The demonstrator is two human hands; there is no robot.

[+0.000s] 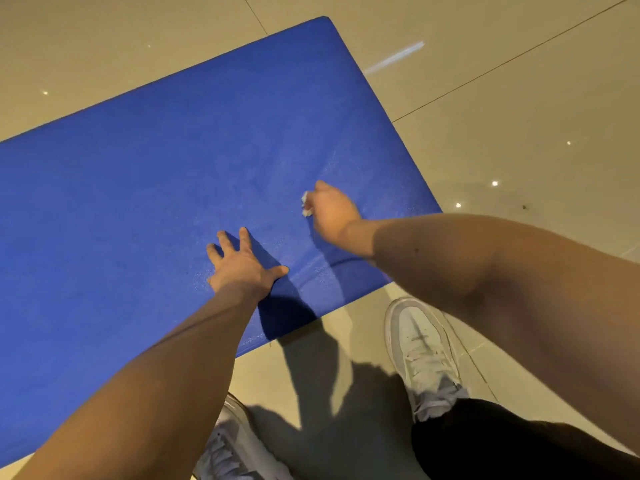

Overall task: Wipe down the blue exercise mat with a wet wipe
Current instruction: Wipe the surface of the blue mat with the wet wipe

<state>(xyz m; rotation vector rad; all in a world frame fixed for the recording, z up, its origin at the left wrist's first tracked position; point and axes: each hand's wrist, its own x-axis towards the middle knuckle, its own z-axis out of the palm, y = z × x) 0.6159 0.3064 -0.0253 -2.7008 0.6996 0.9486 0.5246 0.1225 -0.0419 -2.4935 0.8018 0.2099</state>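
On a pale tiled floor, a blue mat lies flat, running from the person's nine o'clock to a far corner near twelve. A person crouches at its near edge, one white shoe at five o'clock, just off the mat.

The left hand presses flat on the mat close to that edge, fingers spread and holding nothing. At one o'clock from it, and near it, the right hand has its fingers curled round a small crumpled white wipe held against the mat. Only a scrap of the wipe shows, at the hand's nine o'clock side.

Faint pale streaks mark the surface around both hands, so this end looks partly wiped. The long stretch toward nine o'clock shows no such marks and probably remains to be done, though I cannot be sure.
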